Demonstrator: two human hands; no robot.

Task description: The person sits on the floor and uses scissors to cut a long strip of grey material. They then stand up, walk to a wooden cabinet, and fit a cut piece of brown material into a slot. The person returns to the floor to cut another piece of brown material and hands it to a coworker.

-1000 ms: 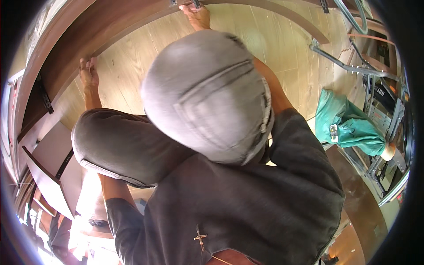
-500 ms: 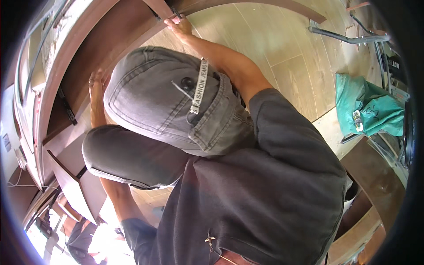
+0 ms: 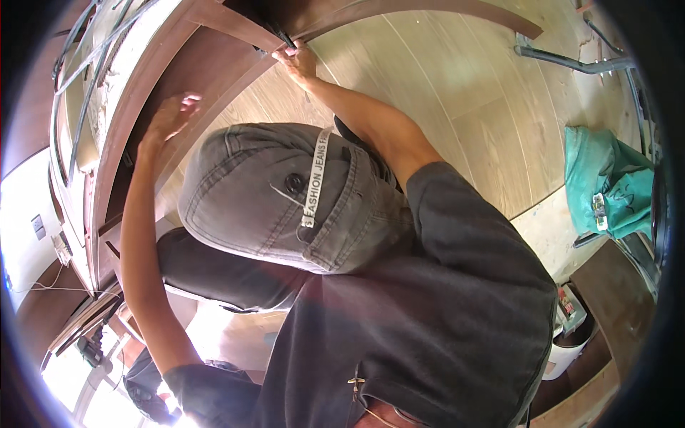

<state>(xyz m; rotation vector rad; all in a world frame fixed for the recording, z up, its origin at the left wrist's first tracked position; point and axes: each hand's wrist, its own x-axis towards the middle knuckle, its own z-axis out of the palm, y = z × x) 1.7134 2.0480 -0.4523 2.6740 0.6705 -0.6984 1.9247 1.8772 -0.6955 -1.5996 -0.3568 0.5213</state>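
My right hand (image 3: 298, 65) is at the far side, its fingers closed on a slim dark piece (image 3: 287, 41) of a kind I cannot make out. It is next to the corner where a brown crosspiece (image 3: 246, 25) meets a long curved brown board (image 3: 357, 20). My left hand (image 3: 171, 118), slightly blurred, is over a wide brown panel (image 3: 196, 68) of the same framework. Its fingers are loosely bent and apart, with nothing seen in them. My raised knee in grey trousers (image 3: 242, 192) fills the middle of the view.
Pale wood-look floor (image 3: 399, 64) spreads beyond the boards. To the right are a metal bar (image 3: 571, 64), a green bag (image 3: 603, 182) and a brown panel (image 3: 614, 285) beside a white container (image 3: 564, 360). Grey cables (image 3: 89, 85) run along the left edge.
My left hand has moved forward from beside my knee, up over the brown panel. My right hand stays at the corner, still closed on the slim dark piece. The view has shifted slightly.
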